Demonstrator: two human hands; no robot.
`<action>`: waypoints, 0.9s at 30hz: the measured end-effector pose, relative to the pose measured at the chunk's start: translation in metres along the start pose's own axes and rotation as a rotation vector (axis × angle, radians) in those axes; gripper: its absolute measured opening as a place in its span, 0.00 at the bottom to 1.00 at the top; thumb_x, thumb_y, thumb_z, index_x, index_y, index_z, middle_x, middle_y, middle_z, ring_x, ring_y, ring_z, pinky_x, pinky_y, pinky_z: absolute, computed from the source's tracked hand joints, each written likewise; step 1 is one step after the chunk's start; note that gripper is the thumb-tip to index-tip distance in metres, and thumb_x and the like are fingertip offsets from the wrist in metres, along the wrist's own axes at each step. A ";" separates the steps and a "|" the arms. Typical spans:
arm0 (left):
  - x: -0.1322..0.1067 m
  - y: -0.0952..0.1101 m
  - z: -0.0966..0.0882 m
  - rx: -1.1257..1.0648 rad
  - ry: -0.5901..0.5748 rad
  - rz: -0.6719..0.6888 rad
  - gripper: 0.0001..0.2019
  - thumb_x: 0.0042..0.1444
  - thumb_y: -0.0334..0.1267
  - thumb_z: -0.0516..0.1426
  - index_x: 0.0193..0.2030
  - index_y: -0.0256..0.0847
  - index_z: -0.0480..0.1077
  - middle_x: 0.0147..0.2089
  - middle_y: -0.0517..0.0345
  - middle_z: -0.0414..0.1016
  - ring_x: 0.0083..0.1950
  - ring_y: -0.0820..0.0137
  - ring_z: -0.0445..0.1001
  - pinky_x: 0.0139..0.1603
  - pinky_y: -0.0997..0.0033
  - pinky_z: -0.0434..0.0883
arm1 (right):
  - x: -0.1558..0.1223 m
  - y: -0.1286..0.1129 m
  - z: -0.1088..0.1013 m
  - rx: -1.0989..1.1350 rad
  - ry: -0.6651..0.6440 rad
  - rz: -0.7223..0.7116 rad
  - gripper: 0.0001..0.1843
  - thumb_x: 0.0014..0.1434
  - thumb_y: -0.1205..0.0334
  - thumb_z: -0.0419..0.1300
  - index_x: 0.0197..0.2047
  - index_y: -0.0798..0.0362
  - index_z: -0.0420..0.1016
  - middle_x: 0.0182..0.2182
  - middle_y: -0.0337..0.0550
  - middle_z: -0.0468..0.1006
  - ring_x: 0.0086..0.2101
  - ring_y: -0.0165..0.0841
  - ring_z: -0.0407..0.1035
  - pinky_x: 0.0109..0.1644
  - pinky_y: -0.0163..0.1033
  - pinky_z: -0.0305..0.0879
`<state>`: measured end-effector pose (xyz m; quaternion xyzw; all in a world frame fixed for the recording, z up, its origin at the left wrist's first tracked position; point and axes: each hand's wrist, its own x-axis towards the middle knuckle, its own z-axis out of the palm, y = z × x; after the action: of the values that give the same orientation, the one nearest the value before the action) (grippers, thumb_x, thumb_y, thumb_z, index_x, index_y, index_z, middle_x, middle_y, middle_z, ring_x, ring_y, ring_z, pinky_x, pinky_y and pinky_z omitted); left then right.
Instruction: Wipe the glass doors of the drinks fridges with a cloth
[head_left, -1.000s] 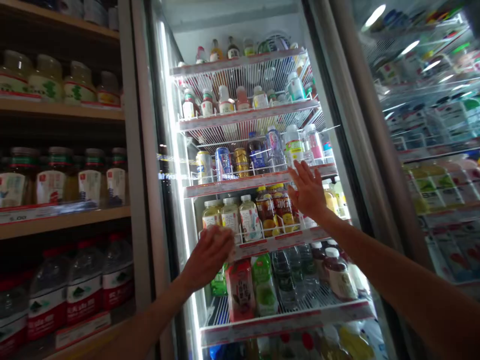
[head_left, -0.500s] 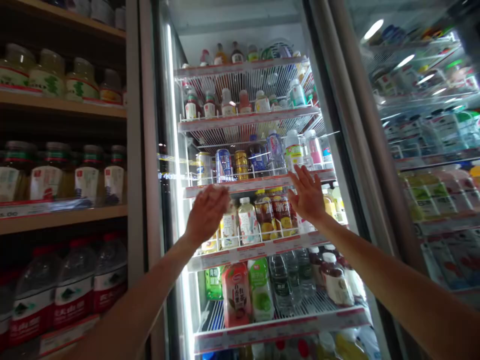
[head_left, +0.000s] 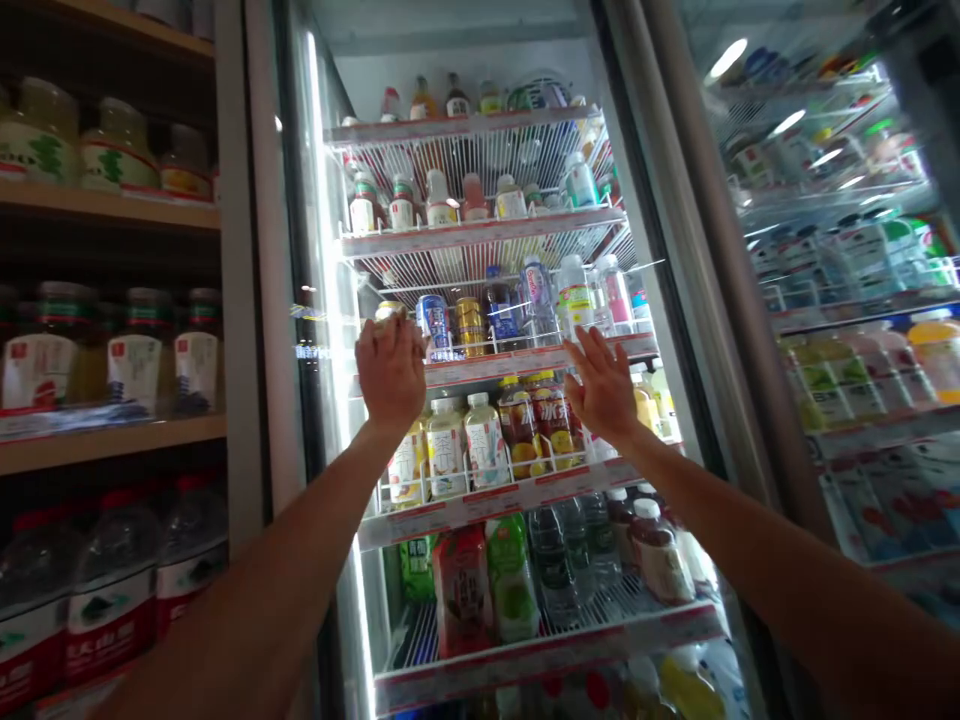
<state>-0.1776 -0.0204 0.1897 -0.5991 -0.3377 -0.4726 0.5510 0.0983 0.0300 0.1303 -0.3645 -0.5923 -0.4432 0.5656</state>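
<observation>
A lit drinks cooler (head_left: 480, 235) stands in front of me with wire shelves of bottles and cans. My left hand (head_left: 390, 372) is raised to the left end of the can shelf (head_left: 525, 360). Its fingers curl round a pale can (head_left: 390, 310), of which only the top shows. My right hand (head_left: 604, 388) is open with fingers spread, held flat in front of the same shelf's right part, beside red-labelled juice bottles (head_left: 553, 428). A blue can (head_left: 435, 325) and a gold can (head_left: 469, 325) stand just right of my left hand.
Wooden shelves (head_left: 112, 440) at left carry jars and large water bottles (head_left: 105, 600). A second cooler (head_left: 847, 300) with a shut glass door stands at right. Lower cooler shelves hold green and pink bottles (head_left: 487, 590) and dark bottles.
My left hand has risen from the juice-bottle shelf to the can shelf and closed round the leftmost can. My right hand has stayed open at about the same place.
</observation>
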 end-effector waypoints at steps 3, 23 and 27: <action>-0.006 0.022 0.005 0.033 -0.091 0.187 0.20 0.62 0.35 0.46 0.61 0.42 0.59 0.65 0.53 0.60 0.69 0.55 0.47 0.66 0.46 0.53 | 0.000 0.000 0.000 0.011 0.009 -0.006 0.25 0.62 0.58 0.45 0.61 0.53 0.60 0.64 0.45 0.58 0.64 0.37 0.47 0.65 0.53 0.45; 0.009 -0.013 -0.002 0.110 -0.035 -0.015 0.20 0.63 0.36 0.45 0.61 0.37 0.59 0.65 0.48 0.59 0.68 0.58 0.50 0.67 0.48 0.52 | -0.002 0.001 0.004 -0.003 0.057 -0.034 0.24 0.62 0.59 0.45 0.60 0.54 0.61 0.63 0.48 0.59 0.64 0.38 0.49 0.65 0.52 0.45; 0.007 0.000 0.002 0.079 -0.037 -0.030 0.21 0.63 0.36 0.44 0.63 0.40 0.57 0.66 0.50 0.58 0.69 0.57 0.48 0.67 0.46 0.52 | -0.004 0.005 0.005 0.022 0.064 -0.026 0.25 0.62 0.60 0.46 0.61 0.54 0.61 0.63 0.48 0.59 0.64 0.38 0.47 0.65 0.52 0.44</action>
<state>-0.1749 -0.0196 0.1967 -0.5804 -0.3754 -0.4559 0.5607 0.1017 0.0363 0.1270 -0.3360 -0.5835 -0.4554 0.5824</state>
